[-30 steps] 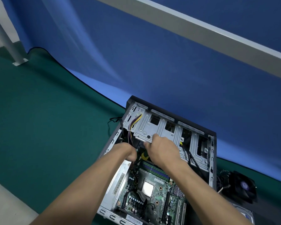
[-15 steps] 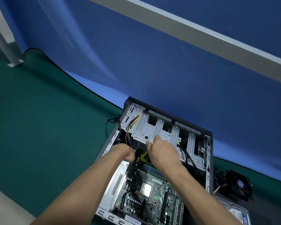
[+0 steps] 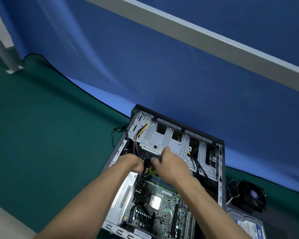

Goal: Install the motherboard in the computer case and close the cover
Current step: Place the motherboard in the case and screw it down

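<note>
The open black computer case (image 3: 221, 169) lies on its side on the green mat. The green motherboard (image 3: 164, 209) sits inside it, its bare processor showing. Both my hands reach into the far end, just below the metal drive cage (image 3: 162, 137). My right hand (image 3: 171, 164) is curled around a yellow-and-black tool handle (image 3: 151, 169), and its forefinger touches the cage edge. My left hand (image 3: 131, 163) is curled downward beside it; its fingers are hidden inside the case.
Yellow and black power wires (image 3: 140, 131) hang at the case's far left corner. A black cooler fan (image 3: 250, 195) and a hard drive (image 3: 248, 228) lie right of the case. A blue backdrop rises behind, and a white post (image 3: 0, 47) stands at the far left.
Both hands stay at the same spot under the drive cage, with only small finger shifts. The view has drifted slightly.
</note>
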